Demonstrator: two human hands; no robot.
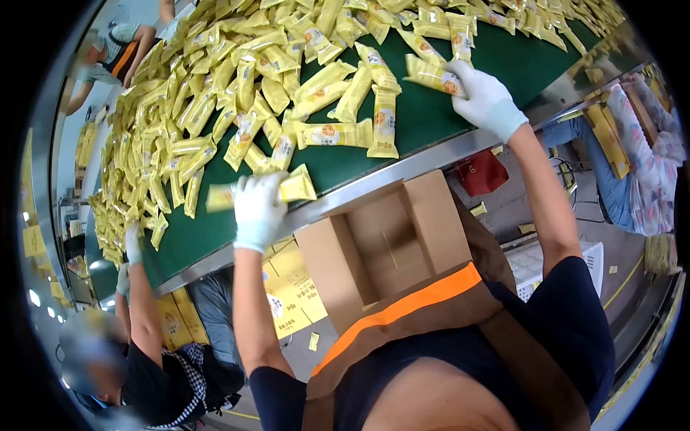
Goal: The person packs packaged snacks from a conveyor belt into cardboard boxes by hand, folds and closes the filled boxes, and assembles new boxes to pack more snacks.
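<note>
My left hand, in a white glove, is closed around a yellow snack packet near the metal edge of the belt. A blurred yellow end also sticks out on the hand's other side. Farther right, my gloved right hand grips the end of another yellow snack packet above the green conveyor belt. Many like packets lie heaped on the belt, with a few loose ones between my hands. Below the belt edge stands an open cardboard box in front of my body; no packets show inside it.
A metal rail borders the belt. Yellow printed cartons stand left of the box. A red bag and a white crate are to the right. A co-worker reaches to the belt at left; others are beyond it and at right.
</note>
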